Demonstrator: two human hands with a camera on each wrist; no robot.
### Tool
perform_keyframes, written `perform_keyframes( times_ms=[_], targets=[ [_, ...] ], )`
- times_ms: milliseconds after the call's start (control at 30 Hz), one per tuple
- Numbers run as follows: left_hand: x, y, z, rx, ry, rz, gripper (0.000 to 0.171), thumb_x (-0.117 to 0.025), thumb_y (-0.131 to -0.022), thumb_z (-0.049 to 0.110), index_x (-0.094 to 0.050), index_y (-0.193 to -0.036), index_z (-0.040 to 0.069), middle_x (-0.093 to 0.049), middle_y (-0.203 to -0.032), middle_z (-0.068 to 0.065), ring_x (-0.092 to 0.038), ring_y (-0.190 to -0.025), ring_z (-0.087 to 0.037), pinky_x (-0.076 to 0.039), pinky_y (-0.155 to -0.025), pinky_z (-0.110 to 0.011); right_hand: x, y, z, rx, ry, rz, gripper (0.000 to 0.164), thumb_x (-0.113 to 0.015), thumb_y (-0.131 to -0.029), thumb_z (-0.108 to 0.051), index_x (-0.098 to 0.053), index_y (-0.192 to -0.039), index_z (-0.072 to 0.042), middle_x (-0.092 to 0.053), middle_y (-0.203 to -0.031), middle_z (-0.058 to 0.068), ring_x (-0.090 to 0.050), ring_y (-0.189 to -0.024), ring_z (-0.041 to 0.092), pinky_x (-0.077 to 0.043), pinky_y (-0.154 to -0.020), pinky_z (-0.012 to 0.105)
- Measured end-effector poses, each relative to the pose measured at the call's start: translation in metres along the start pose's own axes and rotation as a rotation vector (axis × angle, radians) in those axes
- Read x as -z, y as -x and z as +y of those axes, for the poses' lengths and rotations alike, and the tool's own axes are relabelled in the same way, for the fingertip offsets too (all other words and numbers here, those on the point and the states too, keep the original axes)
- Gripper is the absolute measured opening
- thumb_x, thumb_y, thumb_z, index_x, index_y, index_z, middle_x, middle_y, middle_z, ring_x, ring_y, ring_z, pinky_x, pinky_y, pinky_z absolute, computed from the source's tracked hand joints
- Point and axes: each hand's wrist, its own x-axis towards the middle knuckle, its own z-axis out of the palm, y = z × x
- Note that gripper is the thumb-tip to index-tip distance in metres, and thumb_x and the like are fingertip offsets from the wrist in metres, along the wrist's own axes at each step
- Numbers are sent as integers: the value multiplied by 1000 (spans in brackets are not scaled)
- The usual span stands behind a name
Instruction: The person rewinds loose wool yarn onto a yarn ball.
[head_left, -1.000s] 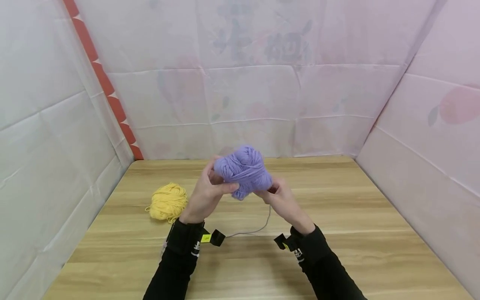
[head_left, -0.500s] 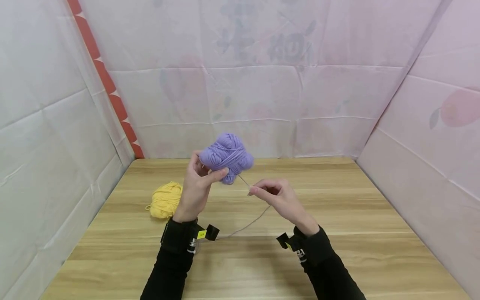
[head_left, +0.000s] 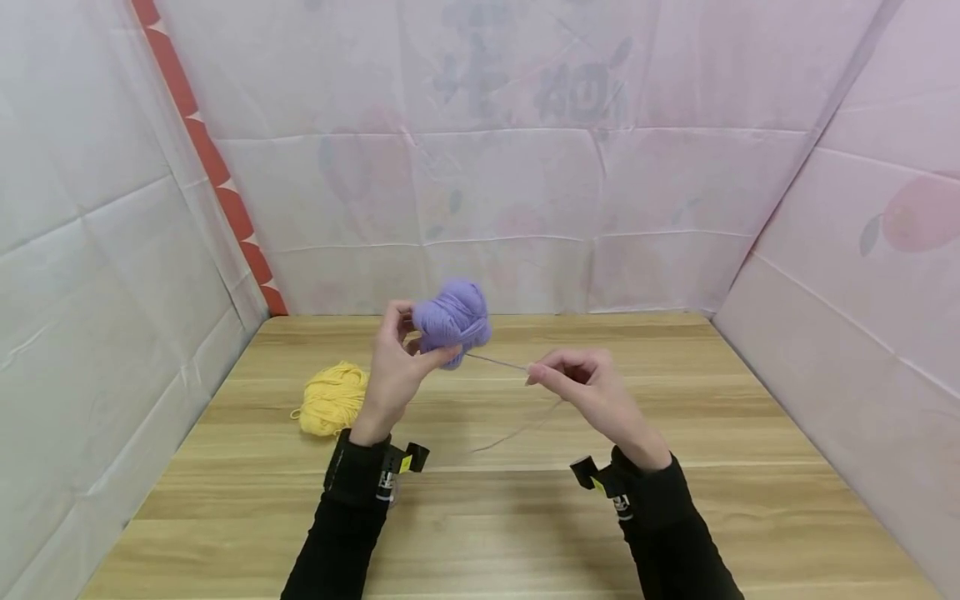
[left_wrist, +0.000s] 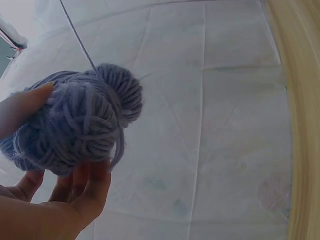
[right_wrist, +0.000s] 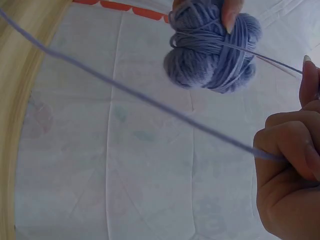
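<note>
My left hand (head_left: 393, 367) grips a purple ball of yarn (head_left: 453, 317) above the table, thumb on the near side and fingers behind and beneath it. In the left wrist view the ball (left_wrist: 75, 120) shows its wound strands, with one strand leading up and away. To the right, my right hand (head_left: 592, 392) pinches that yarn strand (head_left: 497, 361), which runs taut from the ball. The strand's loose length (right_wrist: 150, 102) passes out under the curled fingers in the right wrist view and hangs down toward the table.
A yellow ball of yarn (head_left: 332, 400) lies on the wooden table (head_left: 480, 533), left of my left hand. White printed sheeting (head_left: 510, 192) encloses the table at the back and both sides.
My right hand has left the purple ball and moved right, drawing a strand out between the hands. The left hand has shifted left with the ball, which has turned.
</note>
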Motion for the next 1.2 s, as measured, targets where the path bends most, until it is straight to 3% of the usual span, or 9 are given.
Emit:
perform_keyframes(
  times_ms=[167,367,600,733,933,1100,1200],
  targets=[
    [0,0,-3,18,-143,-119,55,-74,-75,-7,-44,-120,4,-52,-123,-14,-54,-113,-26,-50,-96,-42,4,2,-4,2,23,34,10,-62,-94,-9,-70,-89,-9,-51,-70,-9,-32,-56,12,-29,-52,27],
    [-2,1,-3,46,-270,-327,57,-77,-72,-6,-47,-119,8,-54,-124,-14,-55,-116,-32,-51,-97,-45,5,3,-8,40,-3,79,8,-63,-91,-5,-70,-88,-6,-54,-71,-11,-37,-61,9,-30,-54,26],
    [-5,3,-3,-49,-304,-574,53,-78,-73,-5,-50,-116,8,-58,-119,-10,-57,-113,-25,-51,-98,-36,7,3,-7,88,-36,128,6,-64,-90,-1,-70,-89,1,-54,-72,-9,-38,-61,9,-30,-52,26],
    [-5,6,-1,-60,-244,-663,52,-78,-72,-4,-52,-115,12,-57,-117,-6,-58,-111,-21,-51,-96,-33,6,2,-6,55,-10,158,5,-66,-89,-5,-71,-89,-3,-58,-72,-10,-41,-61,8,-33,-52,25],
    [-3,9,3,-39,-77,-772,53,-76,-74,-4,-51,-117,13,-56,-121,-6,-56,-114,-20,-50,-98,-37,-3,-3,3,3,6,152,7,-67,-90,-9,-71,-88,-3,-65,-74,-10,-50,-62,4,-44,-55,20],
    [1,10,7,-14,66,-783,56,-75,-74,-6,-47,-120,10,-57,-120,-11,-57,-110,-23,-53,-94,-38,-17,-9,14,8,-97,91,13,-63,-91,-4,-67,-91,8,-69,-78,-10,-61,-69,4,-53,-61,20],
    [3,11,9,15,139,-762,59,-74,-74,-10,-45,-122,7,-57,-119,-11,-58,-106,-23,-55,-89,-38,-24,-11,20,30,-110,84,11,-61,-90,2,-67,-91,11,-69,-78,-12,-62,-69,4,-53,-60,21]
  ],
)
